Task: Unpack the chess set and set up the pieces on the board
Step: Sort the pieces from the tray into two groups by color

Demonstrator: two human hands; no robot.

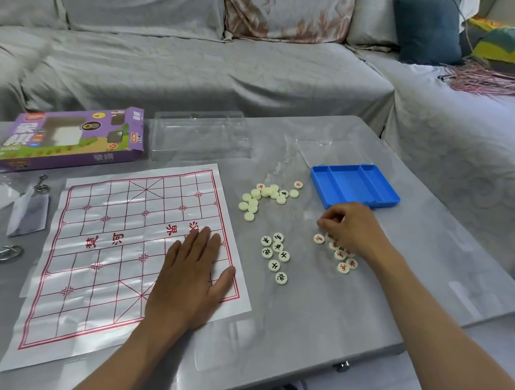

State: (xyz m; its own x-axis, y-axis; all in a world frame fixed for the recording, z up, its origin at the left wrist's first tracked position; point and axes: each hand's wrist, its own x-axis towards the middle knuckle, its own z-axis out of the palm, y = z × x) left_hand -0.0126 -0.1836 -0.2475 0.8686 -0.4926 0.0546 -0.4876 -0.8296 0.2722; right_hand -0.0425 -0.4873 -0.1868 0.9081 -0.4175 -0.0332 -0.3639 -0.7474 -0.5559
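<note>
Head view, one frame. The board (pixel 136 261), a thin glossy white sheet printed with a red grid, lies flat on the grey table (pixel 399 271), left of centre. Red characters run across its middle band; 楚 河 and 界 read clearly, and a further character is partly covered by the fingers. Diagonal crosses mark the two palace squares at either end.

The left hand (pixel 193 278) rests palm-down on the board's right half, fingers straight and slightly spread, holding nothing.

Pieces are small cream discs, in three loose groups on the table right of the board, none on the grid. The far heap (pixel 265 197) lies mostly blank side up, with a few red characters showing. The black-lettered group (pixel 275 254) sits nearer, faces up; individual characters are too small to read with certainty. The red-lettered group (pixel 340 254) lies under and beside the right hand (pixel 352 227), whose fingers are curled down over these discs; whether they pinch one I cannot tell.

The blue tray (pixel 356 185), divided into long compartments, sits just beyond the right hand. A clear plastic cover (pixel 202 137) stands behind the board. The purple box (pixel 69 139), far left, bears large characters 象棋; smaller print is illegible. A metal wire puzzle (pixel 6 254) lies at the left edge.
</note>
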